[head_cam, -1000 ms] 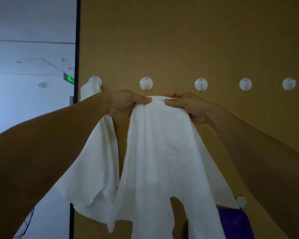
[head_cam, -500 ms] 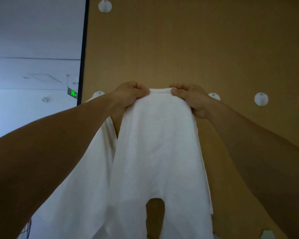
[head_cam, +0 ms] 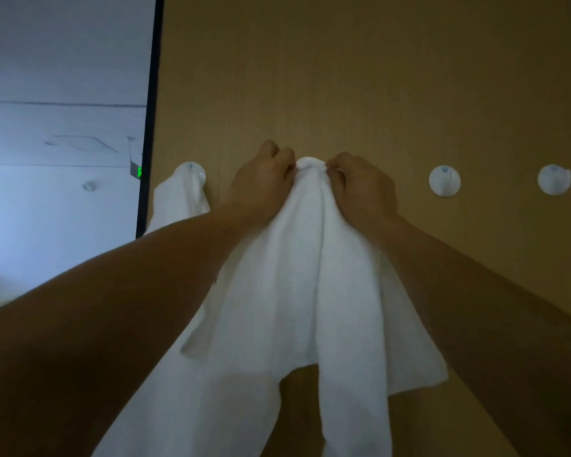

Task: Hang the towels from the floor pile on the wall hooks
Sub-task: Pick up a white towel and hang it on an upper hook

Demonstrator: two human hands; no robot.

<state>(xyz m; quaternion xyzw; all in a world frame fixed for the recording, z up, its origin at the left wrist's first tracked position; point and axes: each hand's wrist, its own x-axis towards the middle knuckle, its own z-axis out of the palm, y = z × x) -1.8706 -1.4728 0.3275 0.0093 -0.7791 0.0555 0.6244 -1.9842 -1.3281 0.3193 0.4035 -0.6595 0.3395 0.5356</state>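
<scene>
White towel (head_cam: 297,291): bunched at its top edge against the brown wall panel (head_cam: 360,77), level with the row of hooks; the rest hangs loose between the forearms, lower corners trailing unevenly out of the bottom of the view.

Hands: left hand (head_cam: 262,181) and right hand (head_cam: 363,186) each pinch the gathered top fold from either side, fingers curled tight, close together.

Hook under the fold: hidden by cloth and knuckles; whether the fold has caught on it cannot be told.

Risk: if the grip lets go before the fold sits over the hook, the towel would likely slide down the panel. The uneven drape could also pull it off sideways.

Hung towel (head_cam: 178,199): white, draped from the leftmost hook (head_cam: 192,171), just beside the left forearm; an elbow could brush it loose.

Free hooks: one (head_cam: 444,180) to the right, another (head_cam: 553,179) beyond it, both bare.

Black door frame (head_cam: 149,127): at the panel's left edge, clear of the work.
</scene>
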